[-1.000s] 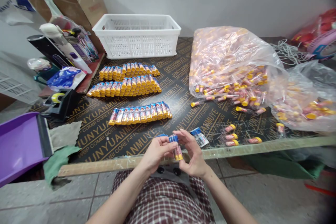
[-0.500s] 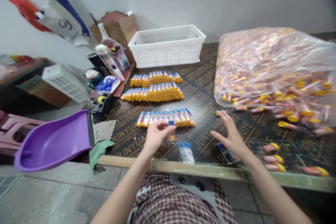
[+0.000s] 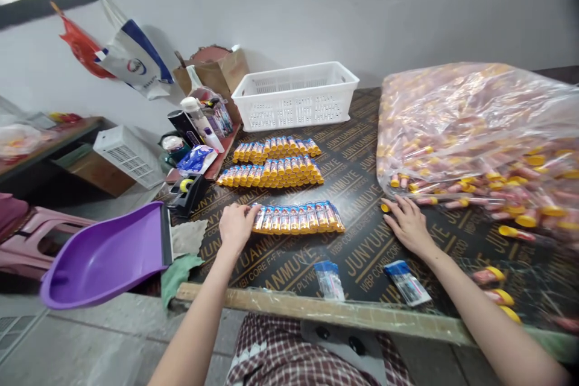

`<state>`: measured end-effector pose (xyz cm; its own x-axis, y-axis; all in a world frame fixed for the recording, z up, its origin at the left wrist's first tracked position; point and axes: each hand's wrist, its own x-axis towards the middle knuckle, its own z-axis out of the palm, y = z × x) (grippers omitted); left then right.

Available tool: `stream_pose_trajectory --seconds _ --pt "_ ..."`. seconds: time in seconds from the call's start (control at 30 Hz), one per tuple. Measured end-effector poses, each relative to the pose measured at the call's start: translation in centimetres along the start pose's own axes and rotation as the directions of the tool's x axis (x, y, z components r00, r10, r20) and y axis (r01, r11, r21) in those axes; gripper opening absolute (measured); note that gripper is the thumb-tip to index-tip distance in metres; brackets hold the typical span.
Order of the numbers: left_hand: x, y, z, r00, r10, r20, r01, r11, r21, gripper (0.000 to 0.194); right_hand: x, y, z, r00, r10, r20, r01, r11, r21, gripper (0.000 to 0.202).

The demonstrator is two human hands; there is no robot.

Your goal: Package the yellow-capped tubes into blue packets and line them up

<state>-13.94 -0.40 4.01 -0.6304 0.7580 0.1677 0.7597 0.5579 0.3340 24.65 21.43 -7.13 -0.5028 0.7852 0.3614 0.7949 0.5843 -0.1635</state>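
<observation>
Small printed tubes with blue tops and yellow ends lie side by side in a front row (image 3: 298, 218) on the dark board. My left hand (image 3: 236, 228) is at the row's left end, its fingers closed on the endmost tube, mostly hidden by them. Farther right, my right hand (image 3: 411, 228) lies low over the board, thumb and index finger around a yellow-capped tube (image 3: 385, 207). Most of that tube is under the fingers. Two flat packets with blue tops, a left packet (image 3: 329, 280) and a right packet (image 3: 407, 282), lie near the front edge.
Stacked tubes (image 3: 275, 172) lie behind the front row, before a white plastic basket (image 3: 294, 99). A large clear bag (image 3: 452, 108) spills yellow-capped tubes at right. A tape dispenser (image 3: 187, 193) and bottles stand left. A purple dustpan (image 3: 108, 253) is beside the wooden edge (image 3: 316, 307).
My left hand has carried a tube leftward to the end of the front row. My right hand's thumb and index finger have drawn in around the yellow-capped tube. The view has shifted slightly.
</observation>
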Motion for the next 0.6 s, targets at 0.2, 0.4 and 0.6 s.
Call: stream_pose_trajectory --seconds 0.2,0.4,0.6 --pt "-0.1 -2.3 1.6 0.992 -0.077 0.100 0.106 0.939 -0.327 0.046 -0.1 -1.0 -1.3 0.993 0.009 -0.116 0.008 0.989 0.146 0.031" --pt "-2.8 0.0 1.2 0.956 -0.094 -0.277 -0.020 0.925 -0.380 0.038 0.2 -1.3 -2.8 0.974 0.023 -0.227 0.031 0.973 0.230 0.033" --pt "-9.9 7.4 4.1 0.910 0.409 0.070 -0.355 0.855 -0.377 0.015 0.9 -2.9 -5.8 0.918 0.170 -0.357 -0.043 0.941 0.337 0.044"
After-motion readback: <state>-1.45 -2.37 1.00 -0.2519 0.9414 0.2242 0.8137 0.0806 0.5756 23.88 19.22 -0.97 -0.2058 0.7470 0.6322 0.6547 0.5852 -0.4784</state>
